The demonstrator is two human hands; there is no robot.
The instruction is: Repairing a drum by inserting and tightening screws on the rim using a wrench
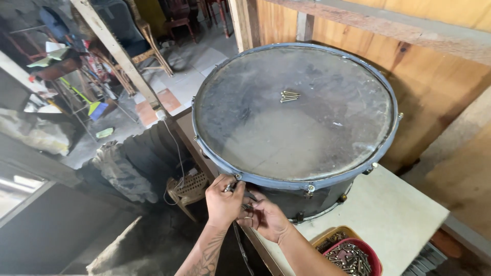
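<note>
A pale table (394, 214) stands against a plywood wall (434, 76), with a cluttered tiled floor (189, 76) beyond it. On the table sits a large drum (294, 115) with a blue-grey rim; a few loose bolts (289, 96) lie on its worn head. The left hand (223, 201) pinches a small metal tool (230, 187) at a rim bolt, while the right hand (266, 217) curls narrowly just beside it against the shell. A red bowl of hardware (353, 257) sits near the right forearm.
</note>
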